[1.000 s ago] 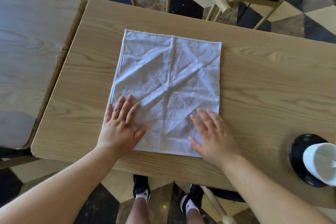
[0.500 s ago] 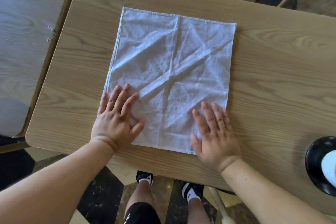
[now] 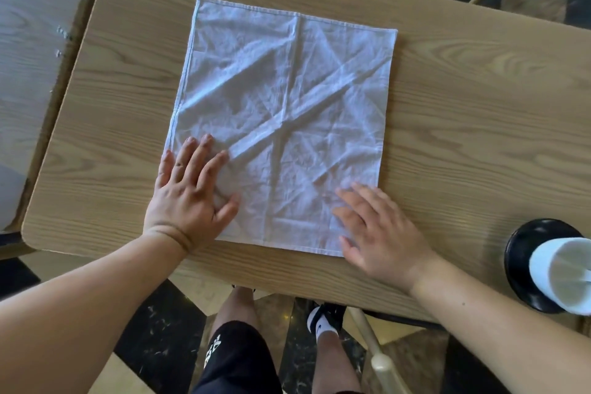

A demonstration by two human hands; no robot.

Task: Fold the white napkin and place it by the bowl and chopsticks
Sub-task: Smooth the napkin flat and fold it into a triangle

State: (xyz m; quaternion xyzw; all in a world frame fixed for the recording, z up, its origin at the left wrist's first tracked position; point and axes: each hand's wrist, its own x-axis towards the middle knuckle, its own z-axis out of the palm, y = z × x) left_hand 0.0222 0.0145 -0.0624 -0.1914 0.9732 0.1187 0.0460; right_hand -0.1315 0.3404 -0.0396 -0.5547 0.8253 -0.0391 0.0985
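- Head view, L to R: left hand flat, fingers spread wide, gripping nothing; presses near-left corner of white napkin, prob. to pin it smooth before folding.
- 1 napkin, unfolded, creased, spread on table between and beyond both hands.
- right hand also flat & wide, on near-right corner, holding nothing.
- Further R of right hand, at frame edge: 1 dark bowl w/ 1 white cup-like thing on it. Chopsticks: can't tell.
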